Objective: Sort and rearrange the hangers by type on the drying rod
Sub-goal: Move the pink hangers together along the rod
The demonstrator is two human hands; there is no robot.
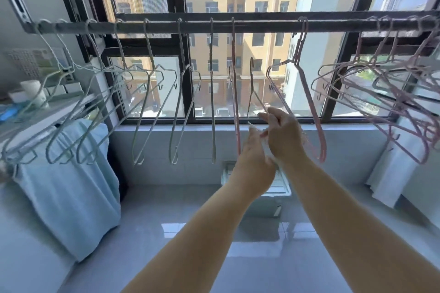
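Thin, dark-looking wire hanger [251, 78] off grey metal drying rod [262, 26], hook free at 1 o'clock | right hand [283, 135] pinched its lower wire; left hand [254, 162] beneath, grip unclear | likely light, springy, snag-prone; best taken at neck under hook

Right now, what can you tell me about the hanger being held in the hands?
The held hanger is thin wire, dark against the daylight, so its colour is unclear. Its hook points up, below the drying rod and off it. The right hand pinches its lower part; the left hand sits just beneath, its grip unclear.
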